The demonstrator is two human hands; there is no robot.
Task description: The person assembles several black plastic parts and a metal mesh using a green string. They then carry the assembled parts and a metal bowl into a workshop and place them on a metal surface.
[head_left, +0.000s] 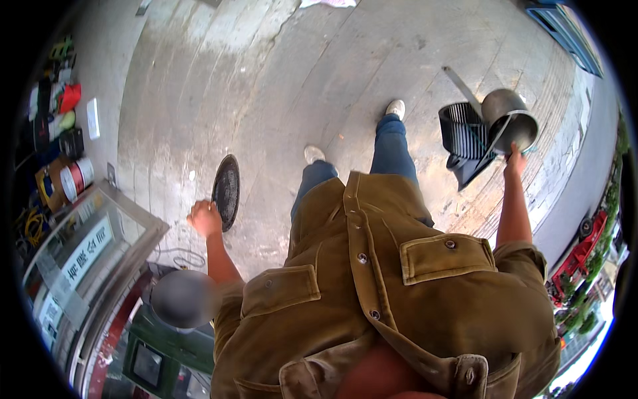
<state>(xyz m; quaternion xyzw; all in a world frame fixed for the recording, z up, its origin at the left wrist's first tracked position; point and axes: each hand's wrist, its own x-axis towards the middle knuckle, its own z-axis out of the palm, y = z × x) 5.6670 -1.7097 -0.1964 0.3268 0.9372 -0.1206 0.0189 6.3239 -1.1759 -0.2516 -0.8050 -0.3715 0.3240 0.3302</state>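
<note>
1. Ahead and left of the brown jacket (pixel 372 226), the left hand (pixel 205 217) grips the edge of a round dark mesh disc (pixel 227 191);
2. Ahead and right of the jacket, the right hand (pixel 515 159) grasps a metal cylinder's (pixel 503 106) rim;
3. A black slatted drum (pixel 463 126) sits beside the cylinder, farther from the jacket than that hand.

Worn grey concrete floor (pixel 279 100), scuffed and crossed by thin seams, filled most of the scene. At lower left stood a metal-framed glass panel (pixel 123 233) bearing white sign strips (pixel 86 249). Along the left edge, a red-and-white bucket (pixel 76 176) sat among assorted clutter. At far right, a grey paved strip (pixel 565 179) bordered green shrubs (pixel 588 322) and a red vehicle (pixel 578 256), under bright daylight.
</note>
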